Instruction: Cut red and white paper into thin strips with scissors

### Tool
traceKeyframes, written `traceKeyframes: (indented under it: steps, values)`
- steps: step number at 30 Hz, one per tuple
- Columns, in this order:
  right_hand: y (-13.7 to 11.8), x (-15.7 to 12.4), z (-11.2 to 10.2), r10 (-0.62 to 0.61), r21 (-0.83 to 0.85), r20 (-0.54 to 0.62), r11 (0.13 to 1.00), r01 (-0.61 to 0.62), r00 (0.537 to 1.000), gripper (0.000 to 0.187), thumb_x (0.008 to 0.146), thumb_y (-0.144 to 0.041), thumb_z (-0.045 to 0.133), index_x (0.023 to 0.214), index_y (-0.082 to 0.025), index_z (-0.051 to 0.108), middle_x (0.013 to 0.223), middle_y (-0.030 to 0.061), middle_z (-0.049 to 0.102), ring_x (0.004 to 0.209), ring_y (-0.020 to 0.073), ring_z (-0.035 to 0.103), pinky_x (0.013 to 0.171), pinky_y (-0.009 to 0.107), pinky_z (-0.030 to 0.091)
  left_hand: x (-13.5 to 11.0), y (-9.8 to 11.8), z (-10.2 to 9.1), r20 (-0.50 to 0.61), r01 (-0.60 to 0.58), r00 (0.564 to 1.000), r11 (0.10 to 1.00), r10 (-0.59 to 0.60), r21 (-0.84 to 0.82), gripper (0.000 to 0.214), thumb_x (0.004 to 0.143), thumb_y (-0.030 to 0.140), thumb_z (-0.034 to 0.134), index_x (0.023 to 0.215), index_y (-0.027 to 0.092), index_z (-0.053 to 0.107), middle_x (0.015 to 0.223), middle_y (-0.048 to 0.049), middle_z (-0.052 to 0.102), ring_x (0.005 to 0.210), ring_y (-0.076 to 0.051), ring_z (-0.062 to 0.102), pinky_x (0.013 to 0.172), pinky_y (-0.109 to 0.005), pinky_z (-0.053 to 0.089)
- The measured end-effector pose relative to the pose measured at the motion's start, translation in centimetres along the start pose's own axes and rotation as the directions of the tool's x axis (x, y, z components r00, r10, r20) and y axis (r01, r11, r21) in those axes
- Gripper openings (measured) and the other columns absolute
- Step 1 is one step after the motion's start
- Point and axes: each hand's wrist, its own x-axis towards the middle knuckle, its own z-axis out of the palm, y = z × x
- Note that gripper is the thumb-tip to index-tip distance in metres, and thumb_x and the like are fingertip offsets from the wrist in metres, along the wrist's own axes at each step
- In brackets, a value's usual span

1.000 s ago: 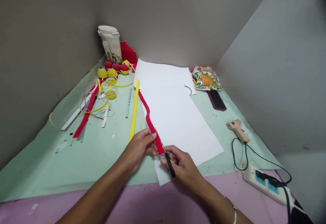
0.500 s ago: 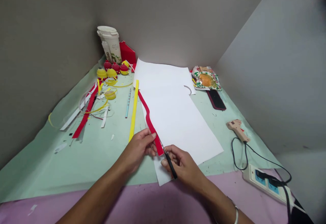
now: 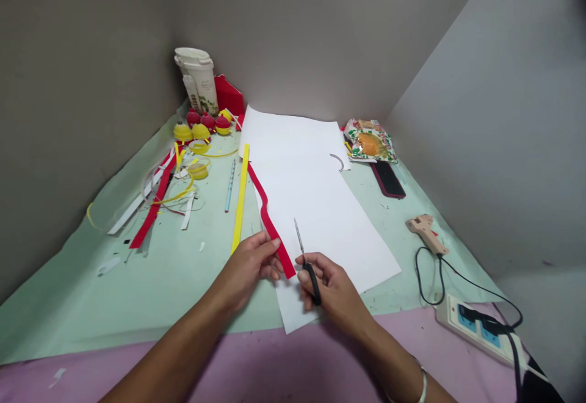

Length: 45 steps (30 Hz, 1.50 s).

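Green mat (image 3: 137,281), left hand (image 3: 249,265) pinching red strip (image 3: 270,223), right hand (image 3: 332,290) gripping scissors (image 3: 306,259) just beside

Position: I watch from head height, above the pale green paper-covered table (image 3: 137,293).
Facing: forward and down.
Nearness: close over left hand (image 3: 249,265) and right hand (image 3: 332,293).

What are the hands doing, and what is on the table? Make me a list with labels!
left hand: pinches the near end of the red strip
right hand: holds scissors, tips pointing away
under them: white paper on a green mat
left of red strip: yellow strip, pen
right side: glue gun, phone, snack bag, power strip
far corner: cups, red and yellow balls
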Motion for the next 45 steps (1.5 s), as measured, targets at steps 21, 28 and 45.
traceKeyframes:
  steps: [21, 28, 45]
  values:
    - [-0.1, 0.2, 0.1, 0.042, 0.122, -0.07, 0.992, -0.033, 0.997, 0.051, 0.067, -0.042, 0.078, 0.106, -0.018, 0.054, 0.066, -0.0036, 0.061, 0.051, 0.0112, 0.059, 0.041, 0.018, 0.032, 0.2, -0.2, -0.2, 0.083, 0.01, 0.997, 0.988, 0.003, -0.156, 0.021, 0.077, 0.015, 0.065, 0.097, 0.011, 0.069, 0.084, -0.0046, 0.064, 0.067, -0.009, 0.055, 0.06, -0.021, 0.043]
    - [0.0, 0.3, 0.0, 0.027, 0.129, -0.089, 0.992, -0.015, 0.996, 0.05, 0.069, -0.041, 0.077, 0.107, -0.018, 0.054, 0.066, -0.003, 0.062, 0.051, 0.0108, 0.058, 0.042, 0.018, 0.033, 0.2, 0.2, -0.4, -0.041, -0.021, 0.999, 0.966, 0.011, -0.256, 0.012, 0.079, 0.015, 0.065, 0.091, 0.012, 0.065, 0.078, -0.0035, 0.062, 0.068, -0.01, 0.057, 0.063, -0.022, 0.046]
    - [0.3, 0.5, 0.0, 0.006, 0.172, -0.082, 0.985, 0.008, 0.997, 0.048, 0.069, -0.031, 0.078, 0.108, -0.019, 0.053, 0.078, -0.0015, 0.064, 0.059, 0.011, 0.062, 0.048, 0.019, 0.039, 0.2, -0.3, 0.0, -0.027, -0.067, 0.997, 0.994, 0.07, 0.085, 0.021, 0.081, 0.028, 0.061, 0.093, 0.011, 0.062, 0.063, 0.0006, 0.057, 0.058, -0.011, 0.051, 0.06, -0.026, 0.04]
